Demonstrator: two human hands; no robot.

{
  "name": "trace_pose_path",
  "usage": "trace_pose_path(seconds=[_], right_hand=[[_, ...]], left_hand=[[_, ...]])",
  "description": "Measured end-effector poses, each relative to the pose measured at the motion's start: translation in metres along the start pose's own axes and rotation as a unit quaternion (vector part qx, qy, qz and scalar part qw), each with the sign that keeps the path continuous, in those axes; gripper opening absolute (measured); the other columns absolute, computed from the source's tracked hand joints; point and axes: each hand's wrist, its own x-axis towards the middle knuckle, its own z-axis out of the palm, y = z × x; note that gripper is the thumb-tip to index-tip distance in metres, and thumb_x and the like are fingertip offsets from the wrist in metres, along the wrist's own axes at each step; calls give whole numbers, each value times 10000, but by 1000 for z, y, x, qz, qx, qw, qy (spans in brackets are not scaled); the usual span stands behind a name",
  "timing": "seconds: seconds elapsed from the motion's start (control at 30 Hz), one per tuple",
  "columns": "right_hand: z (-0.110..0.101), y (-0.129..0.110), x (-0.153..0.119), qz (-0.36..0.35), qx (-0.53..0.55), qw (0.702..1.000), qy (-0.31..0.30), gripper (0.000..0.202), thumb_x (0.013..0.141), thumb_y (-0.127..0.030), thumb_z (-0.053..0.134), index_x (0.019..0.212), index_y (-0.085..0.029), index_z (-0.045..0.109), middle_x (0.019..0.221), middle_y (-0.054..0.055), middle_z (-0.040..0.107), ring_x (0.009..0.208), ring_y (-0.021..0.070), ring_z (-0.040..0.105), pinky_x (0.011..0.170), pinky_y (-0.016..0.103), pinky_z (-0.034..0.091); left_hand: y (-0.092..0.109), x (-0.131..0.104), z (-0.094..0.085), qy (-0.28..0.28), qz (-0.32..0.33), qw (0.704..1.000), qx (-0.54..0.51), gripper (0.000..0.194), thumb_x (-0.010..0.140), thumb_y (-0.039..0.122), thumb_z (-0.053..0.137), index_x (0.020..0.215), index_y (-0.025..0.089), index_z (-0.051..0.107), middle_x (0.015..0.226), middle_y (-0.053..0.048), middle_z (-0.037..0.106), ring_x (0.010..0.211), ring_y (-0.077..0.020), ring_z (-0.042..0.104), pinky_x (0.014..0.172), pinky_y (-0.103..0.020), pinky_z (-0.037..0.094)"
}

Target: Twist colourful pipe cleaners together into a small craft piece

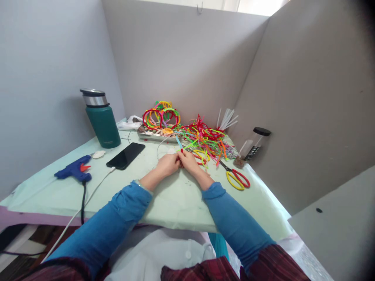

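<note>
Over the middle of the table my left hand and my right hand meet, fingers closed in a pinch. A small piece of red pipe cleaner shows between the fingertips; most of it is hidden by the fingers. Just beyond them lies a tangled heap of colourful pipe cleaners. Yellow-and-red handled scissors rest to the right of my right hand. Behind my hands, a metal tray holds small pieces, with several pipe-cleaner rings standing at it.
On the left are a blue glue gun, a black phone with a white cable, and a green bottle. Clear glue sticks stand behind the heap. A black-lidded jar is at the right edge. Grey partitions enclose the table.
</note>
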Motion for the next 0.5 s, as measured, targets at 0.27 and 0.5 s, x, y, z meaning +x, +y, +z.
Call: trace_pose_path(seconds=[0.27, 0.5], right_hand=[[1, 1, 1, -3, -1, 1000, 2, 287, 826, -380, 422, 637, -181, 506, 574, -7, 524, 593, 129, 500, 548, 222, 382], [1, 5, 3, 3, 3, 1000, -3, 296, 827, -392, 427, 638, -182, 514, 564, -7, 527, 575, 128, 501, 537, 225, 385]], left_hand=[[-1, 0, 1, 12, 10, 1000, 0, 264, 814, 269, 409, 952, 188, 619, 918, -79, 681, 846, -203, 621, 708, -267, 441], [-1, 0, 1, 8, 11, 1000, -2, 268, 814, 266, 408, 956, 187, 620, 920, -82, 680, 843, -201, 616, 716, -270, 440]])
